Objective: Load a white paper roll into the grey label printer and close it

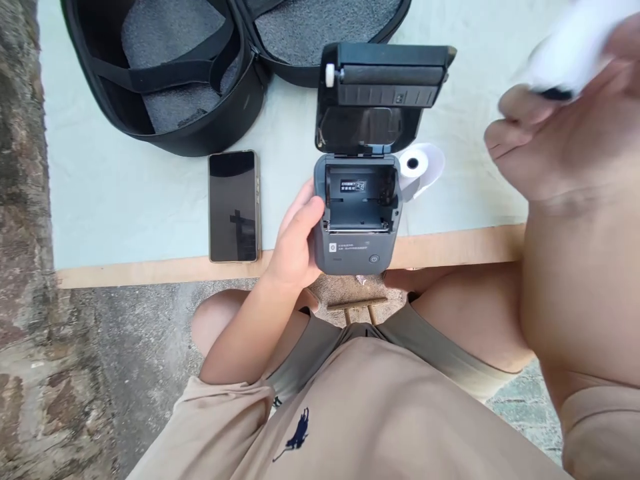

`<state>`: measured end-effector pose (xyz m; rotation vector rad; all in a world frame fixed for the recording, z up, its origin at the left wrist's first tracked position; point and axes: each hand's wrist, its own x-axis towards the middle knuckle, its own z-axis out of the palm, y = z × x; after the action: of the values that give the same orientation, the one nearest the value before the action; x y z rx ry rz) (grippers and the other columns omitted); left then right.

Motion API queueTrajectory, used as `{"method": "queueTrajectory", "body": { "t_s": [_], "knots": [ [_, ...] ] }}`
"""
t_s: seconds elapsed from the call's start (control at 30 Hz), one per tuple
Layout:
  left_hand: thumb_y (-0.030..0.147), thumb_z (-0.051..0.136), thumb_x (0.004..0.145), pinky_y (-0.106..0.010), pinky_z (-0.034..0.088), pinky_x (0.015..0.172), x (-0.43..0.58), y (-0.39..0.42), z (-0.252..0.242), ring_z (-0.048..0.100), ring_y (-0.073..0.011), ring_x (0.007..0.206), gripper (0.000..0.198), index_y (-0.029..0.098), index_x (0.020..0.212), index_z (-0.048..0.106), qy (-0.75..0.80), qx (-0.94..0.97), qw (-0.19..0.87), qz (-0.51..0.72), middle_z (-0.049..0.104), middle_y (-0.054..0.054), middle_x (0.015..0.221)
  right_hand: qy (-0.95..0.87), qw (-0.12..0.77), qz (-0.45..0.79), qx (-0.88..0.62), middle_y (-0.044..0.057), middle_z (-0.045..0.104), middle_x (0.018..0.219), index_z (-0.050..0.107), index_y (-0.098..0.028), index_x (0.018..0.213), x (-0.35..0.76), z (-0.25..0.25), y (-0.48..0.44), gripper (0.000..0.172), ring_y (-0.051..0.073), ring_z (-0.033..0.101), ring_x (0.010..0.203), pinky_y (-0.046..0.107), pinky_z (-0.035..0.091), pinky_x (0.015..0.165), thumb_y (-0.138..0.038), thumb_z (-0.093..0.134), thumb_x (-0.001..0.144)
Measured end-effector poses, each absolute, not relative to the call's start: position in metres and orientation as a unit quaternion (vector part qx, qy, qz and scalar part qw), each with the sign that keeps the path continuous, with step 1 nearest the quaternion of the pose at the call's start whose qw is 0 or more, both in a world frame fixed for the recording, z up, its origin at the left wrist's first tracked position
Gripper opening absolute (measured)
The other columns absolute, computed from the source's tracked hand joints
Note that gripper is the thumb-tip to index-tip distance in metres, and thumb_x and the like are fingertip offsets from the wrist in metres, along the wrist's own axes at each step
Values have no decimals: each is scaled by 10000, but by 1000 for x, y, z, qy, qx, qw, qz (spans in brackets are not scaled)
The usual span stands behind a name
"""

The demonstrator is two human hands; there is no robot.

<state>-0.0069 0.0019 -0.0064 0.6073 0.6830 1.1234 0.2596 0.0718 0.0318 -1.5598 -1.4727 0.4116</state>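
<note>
Printer (356, 217), boxy grey plastic, clasped in left grip (296, 243), right grip (575, 137) around blurred white object (570, 53)

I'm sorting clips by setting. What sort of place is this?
Probably an outdoor or semi-open spot, perhaps a yard or patio: rough stonework runs along the left edge, weathered grey ground shows below, and a pale-covered table stands over it.

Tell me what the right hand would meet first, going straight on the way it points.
Past the blurred white object that the right hand holds, the way looks free as far as the picture's edge, over the pale table cover; depth there is hard to judge.
</note>
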Motion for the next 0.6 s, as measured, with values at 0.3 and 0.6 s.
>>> {"method": "queueTrajectory", "body": {
  "t_s": [0.3,0.6],
  "knots": [
    [439,585,915,-398,516,1122,-6,5,-8,569,-253,1364,277,233,1065,695,322,278,742,518,766,-20,1026,-619,480,301,-544,-7,583,889,577,-239,902,248,19,59,462,135,549,786,311,411,657,-359,894,588],
    [469,610,880,-411,505,1129,-7,4,-8,543,-274,1385,289,255,1042,717,342,266,734,523,780,-15,1032,-731,321,120,-591,106,615,1334,519,-227,1341,255,26,50,616,282,598,1184,413,463,879,-367,683,764]
  ]
}}
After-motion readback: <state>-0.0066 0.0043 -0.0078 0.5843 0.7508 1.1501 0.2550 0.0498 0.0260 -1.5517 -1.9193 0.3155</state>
